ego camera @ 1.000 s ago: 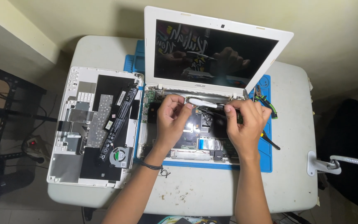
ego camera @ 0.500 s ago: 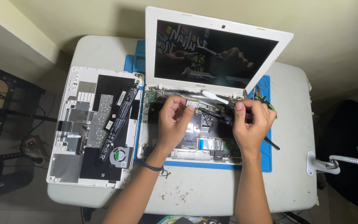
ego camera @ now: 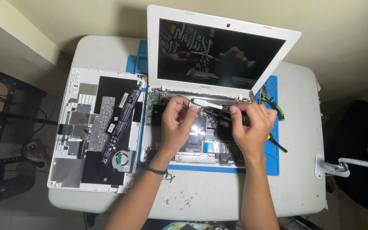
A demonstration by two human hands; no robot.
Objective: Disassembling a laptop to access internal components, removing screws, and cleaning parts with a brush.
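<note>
Hands: two, over the one opened laptop base (ego camera: 192, 147).
Left hand (ego camera: 176, 121): fingertips pinched on the white stick (ego camera: 205, 103), near the hinge.
Right hand (ego camera: 252, 125): closed around a dark thin tool, perhaps tweezers (ego camera: 211, 112).
Left of base: one detached bottom cover (ego camera: 94, 127).
Right of base: one pair of pliers (ego camera: 271, 102).
Behind base: one screen (ego camera: 218, 53).

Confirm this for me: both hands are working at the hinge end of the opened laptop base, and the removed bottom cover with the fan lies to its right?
Not quite. The head view shows the removed bottom cover with the fan lying to the left of the opened laptop base, not the right. Both the left hand and right hand are at the hinge end.
</note>
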